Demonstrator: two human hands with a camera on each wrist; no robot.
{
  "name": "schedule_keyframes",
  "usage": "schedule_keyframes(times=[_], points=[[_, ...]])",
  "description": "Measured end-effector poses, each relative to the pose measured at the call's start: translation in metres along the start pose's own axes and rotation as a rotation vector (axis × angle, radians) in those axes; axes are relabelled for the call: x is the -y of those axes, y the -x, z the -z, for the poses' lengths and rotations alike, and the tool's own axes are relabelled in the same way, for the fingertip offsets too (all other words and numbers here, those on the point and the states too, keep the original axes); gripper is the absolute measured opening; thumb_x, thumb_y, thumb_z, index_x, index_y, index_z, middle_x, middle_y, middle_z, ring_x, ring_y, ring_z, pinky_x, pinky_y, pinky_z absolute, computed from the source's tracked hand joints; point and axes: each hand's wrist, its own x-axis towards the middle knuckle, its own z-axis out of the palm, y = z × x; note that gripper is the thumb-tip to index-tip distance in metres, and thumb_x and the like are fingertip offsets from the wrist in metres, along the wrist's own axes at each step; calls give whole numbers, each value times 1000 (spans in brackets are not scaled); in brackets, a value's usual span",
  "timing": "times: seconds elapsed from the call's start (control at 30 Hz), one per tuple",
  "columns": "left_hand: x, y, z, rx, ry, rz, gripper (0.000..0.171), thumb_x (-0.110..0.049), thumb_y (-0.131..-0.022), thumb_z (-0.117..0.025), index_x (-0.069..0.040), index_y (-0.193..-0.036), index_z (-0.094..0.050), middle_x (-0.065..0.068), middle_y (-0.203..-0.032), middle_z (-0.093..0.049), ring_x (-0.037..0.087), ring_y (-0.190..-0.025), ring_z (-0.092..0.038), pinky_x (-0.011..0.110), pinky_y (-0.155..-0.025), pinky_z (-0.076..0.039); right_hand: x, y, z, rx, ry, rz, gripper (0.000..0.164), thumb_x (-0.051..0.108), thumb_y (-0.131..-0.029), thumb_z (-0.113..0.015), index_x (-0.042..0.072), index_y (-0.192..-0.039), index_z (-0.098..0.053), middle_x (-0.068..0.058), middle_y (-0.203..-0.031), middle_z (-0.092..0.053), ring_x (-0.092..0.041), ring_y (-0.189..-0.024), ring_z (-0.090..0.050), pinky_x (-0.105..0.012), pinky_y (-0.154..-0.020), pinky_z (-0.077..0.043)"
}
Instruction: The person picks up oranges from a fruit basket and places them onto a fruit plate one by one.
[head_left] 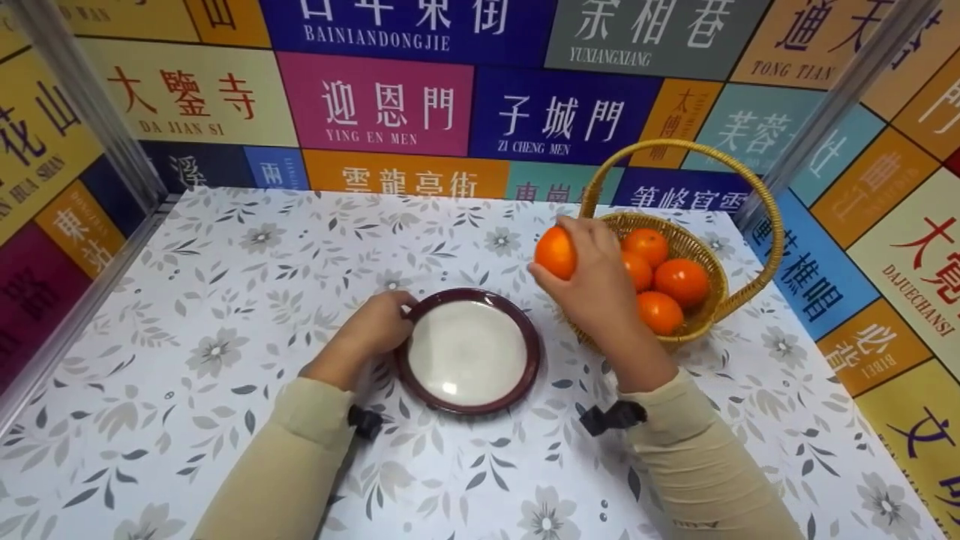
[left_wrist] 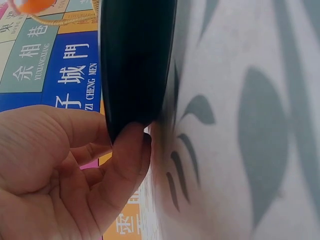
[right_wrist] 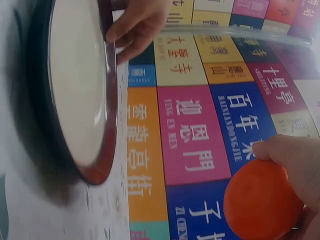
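Observation:
A white plate with a dark red rim sits on the table, and my left hand pinches its left edge. In the left wrist view the thumb and fingers of that hand close on the plate's dark rim. My right hand grips an orange above the table, between the plate and the wicker basket. The right wrist view shows the same orange held by thumb and fingers. Several more oranges lie in the basket.
The basket's tall handle arches up over its far and right sides. A floral cloth covers the table. Panels with printed characters stand behind and at both sides, with metal posts at the corners.

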Motion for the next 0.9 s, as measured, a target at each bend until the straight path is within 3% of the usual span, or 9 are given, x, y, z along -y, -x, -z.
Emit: schedule_keyframes(times=[0.23, 0.4, 0.9], points=[[0, 1, 0, -11, -11, -32, 39, -6, -92, -58, -4, -130, -67, 16, -111, -73, 29, -101, -67, 44, -97, -54, 18, 6, -30, -9, -52, 138, 71, 47, -87, -80, 20, -148, -54, -11, -144, -51, -33, -133, -50, -54, -103, -52], [0, 1, 0, -14, -21, -43, 37, -5, -93, -56, -4, -128, -68, 16, -108, -73, 28, -97, -66, 44, -94, -53, 23, 9, -50, 34, -27, 196, 71, 50, -88, -78, 22, -149, -54, -10, -144, -53, -33, -134, -51, -53, -102, -54], [0, 2, 1, -8, -16, -24, 36, -8, -94, -59, -6, -128, -68, 15, -114, -73, 29, -104, -67, 45, -100, -52, 15, 11, -88, 218, 26, 200, 74, 53, -87, -78, 25, -150, -53, -8, -144, -53, -30, -127, -55, -51, -95, -57]])
